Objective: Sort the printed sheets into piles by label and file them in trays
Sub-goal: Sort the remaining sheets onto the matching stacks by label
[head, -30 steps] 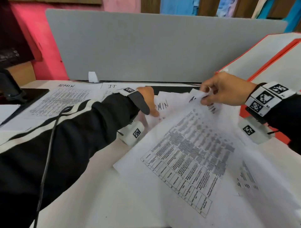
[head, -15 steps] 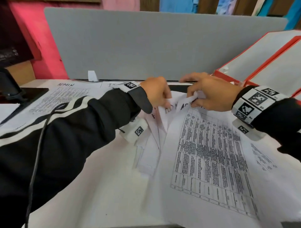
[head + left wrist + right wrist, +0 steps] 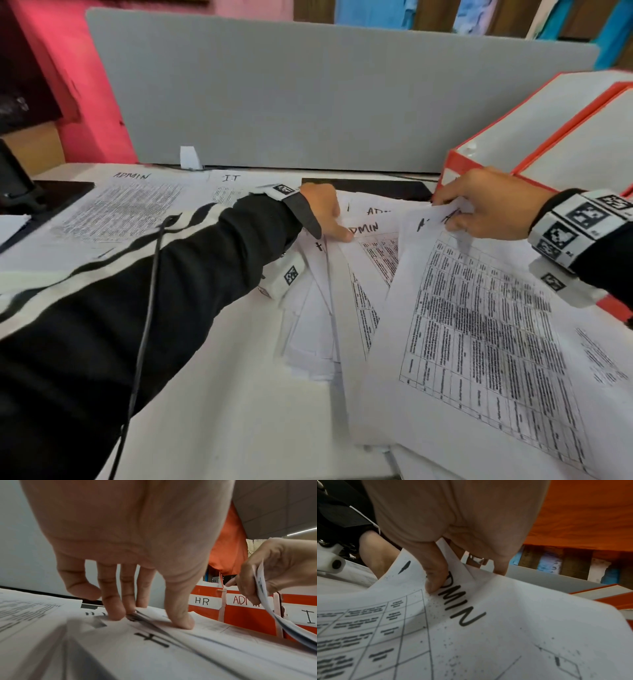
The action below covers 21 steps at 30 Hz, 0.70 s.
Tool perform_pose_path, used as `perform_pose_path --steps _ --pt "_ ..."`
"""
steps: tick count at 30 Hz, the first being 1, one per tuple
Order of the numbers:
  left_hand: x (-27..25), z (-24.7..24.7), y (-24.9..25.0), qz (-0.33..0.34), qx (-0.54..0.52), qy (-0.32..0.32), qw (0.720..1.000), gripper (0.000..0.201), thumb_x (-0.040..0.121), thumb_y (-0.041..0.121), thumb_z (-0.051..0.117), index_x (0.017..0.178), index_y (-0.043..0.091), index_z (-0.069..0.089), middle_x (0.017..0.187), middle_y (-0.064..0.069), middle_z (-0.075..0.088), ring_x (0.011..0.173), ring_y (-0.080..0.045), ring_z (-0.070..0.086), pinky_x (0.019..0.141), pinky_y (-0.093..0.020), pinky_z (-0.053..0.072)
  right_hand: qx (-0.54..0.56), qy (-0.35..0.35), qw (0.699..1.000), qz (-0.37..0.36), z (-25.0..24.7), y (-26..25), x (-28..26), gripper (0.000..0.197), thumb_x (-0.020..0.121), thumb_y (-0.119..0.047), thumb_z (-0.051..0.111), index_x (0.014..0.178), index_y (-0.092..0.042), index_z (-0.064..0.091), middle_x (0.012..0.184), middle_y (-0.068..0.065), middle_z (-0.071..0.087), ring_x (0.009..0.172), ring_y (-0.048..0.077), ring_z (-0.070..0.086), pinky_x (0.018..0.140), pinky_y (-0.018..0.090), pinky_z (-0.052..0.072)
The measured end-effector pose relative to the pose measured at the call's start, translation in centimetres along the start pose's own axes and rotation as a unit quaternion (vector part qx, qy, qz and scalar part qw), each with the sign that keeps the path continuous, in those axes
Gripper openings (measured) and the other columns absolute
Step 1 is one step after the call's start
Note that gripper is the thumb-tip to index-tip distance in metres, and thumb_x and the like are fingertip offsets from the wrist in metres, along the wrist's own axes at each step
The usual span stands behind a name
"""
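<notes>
A loose heap of printed sheets point(image 3: 342, 308) lies fanned out on the white desk point(image 3: 222, 394). My right hand point(image 3: 479, 209) pinches the top edge of a sheet marked ADMIN point(image 3: 479, 342), thumb over the lettering point(image 3: 462, 609), and holds it lifted off the heap. My left hand point(image 3: 325, 212) presses straight fingers point(image 3: 116, 609) and thumb down on the sheets beneath, near a handwritten label point(image 3: 152, 638). Sorted ADMIN point(image 3: 113, 209) and IT point(image 3: 229, 188) piles lie at the back left.
Red-edged trays point(image 3: 548, 126) labelled HR point(image 3: 201, 601), ADMIN and a third with an I stand at the right. A grey partition point(image 3: 308, 96) closes the desk's far side. A black monitor base point(image 3: 41, 198) sits at the far left. A cable point(image 3: 144, 325) hangs along my left sleeve.
The right hand has drawn the ADMIN sheet rightward away from the left hand, after both met at the heap's top. The left hand now pins the sheets underneath.
</notes>
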<state>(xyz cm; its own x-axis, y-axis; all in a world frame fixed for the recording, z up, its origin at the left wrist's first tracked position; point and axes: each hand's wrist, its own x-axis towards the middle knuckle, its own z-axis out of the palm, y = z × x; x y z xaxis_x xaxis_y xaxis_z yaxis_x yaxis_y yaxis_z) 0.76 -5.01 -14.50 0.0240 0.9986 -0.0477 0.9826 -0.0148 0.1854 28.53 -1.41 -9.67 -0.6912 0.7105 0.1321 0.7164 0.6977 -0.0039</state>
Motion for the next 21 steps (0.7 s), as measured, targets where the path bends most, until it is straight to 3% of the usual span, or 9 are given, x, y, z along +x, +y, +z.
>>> perform_pose_path --steps 2,5,8,12,15,19,21 --pt "0.9 0.1 0.0 -0.02 0.016 0.002 1.0 0.05 0.075 0.061 0.078 0.093 0.014 0.075 0.091 -0.002 0.072 0.078 -0.02 0.061 0.076 -0.031 0.052 0.003 0.002 1.0 0.0 0.1 0.1 0.1 0.029 0.083 -0.009 0.082 0.111 -0.019 0.078 0.106 -0.002 0.076 0.102 0.028 0.068 0.092 0.041 0.055" --pt "1.6 -0.3 0.2 -0.044 0.019 0.028 0.998 0.051 0.067 0.052 0.086 0.098 0.013 0.076 0.096 0.001 0.073 0.087 -0.024 0.069 0.085 -0.037 0.059 0.012 -0.002 1.0 -0.004 0.4 -0.1 0.0 0.026 0.085 -0.011 0.081 0.106 -0.026 0.078 0.098 -0.01 0.073 0.096 0.024 0.066 0.09 0.042 0.055" --pt "1.9 -0.6 0.0 -0.059 0.014 0.02 0.998 0.045 0.067 0.037 0.088 0.1 0.01 0.075 0.102 -0.005 0.076 0.092 -0.027 0.071 0.086 -0.042 0.06 0.017 0.001 1.0 0.002 0.6 -0.2 0.2 0.025 0.086 -0.014 0.079 0.105 -0.03 0.077 0.099 -0.01 0.074 0.097 0.025 0.064 0.089 0.043 0.055" --pt "1.9 -0.4 -0.3 -0.059 0.009 0.017 0.998 0.036 0.075 0.027 0.083 0.105 0.009 0.074 0.105 -0.005 0.075 0.093 -0.026 0.07 0.088 -0.039 0.059 0.028 0.008 0.999 -0.013 0.8 -0.6 0.3 0.024 0.086 -0.009 0.077 0.103 -0.027 0.078 0.097 -0.007 0.076 0.093 0.025 0.067 0.085 0.038 0.055" --pt "1.9 -0.5 -0.5 -0.055 0.015 0.045 0.997 0.03 0.081 0.031 0.079 0.103 0.01 0.075 0.104 -0.005 0.076 0.09 -0.025 0.069 0.081 -0.034 0.058 0.033 0.013 0.999 -0.016 0.4 -0.9 0.2 0.025 0.086 -0.006 0.075 0.102 -0.024 0.079 0.091 -0.011 0.074 0.088 0.021 0.066 0.081 0.034 0.053" --pt "1.2 -1.6 0.1 -0.052 0.017 0.095 0.994 0.025 0.087 0.036 0.071 0.093 0.012 0.07 0.088 -0.005 0.069 0.081 -0.027 0.065 0.074 -0.036 0.057 0.036 0.02 0.999 -0.022 0.2 -1.4 0.2 0.022 0.086 -0.005 0.074 0.097 -0.024 0.079 0.088 -0.01 0.072 0.085 0.023 0.065 0.079 0.039 0.056" --pt "0.9 -2.0 0.3 -0.048 0.023 0.103 0.993 0.025 0.092 0.036 0.066 0.095 0.012 0.069 0.093 -0.007 0.063 0.081 -0.029 0.06 0.072 -0.035 0.053 0.032 0.021 0.999 -0.024 0.2 -1.6 0.3 0.018 0.086 -0.006 0.073 0.096 -0.02 0.078 0.087 -0.006 0.074 0.083 0.024 0.064 0.078 0.039 0.055"
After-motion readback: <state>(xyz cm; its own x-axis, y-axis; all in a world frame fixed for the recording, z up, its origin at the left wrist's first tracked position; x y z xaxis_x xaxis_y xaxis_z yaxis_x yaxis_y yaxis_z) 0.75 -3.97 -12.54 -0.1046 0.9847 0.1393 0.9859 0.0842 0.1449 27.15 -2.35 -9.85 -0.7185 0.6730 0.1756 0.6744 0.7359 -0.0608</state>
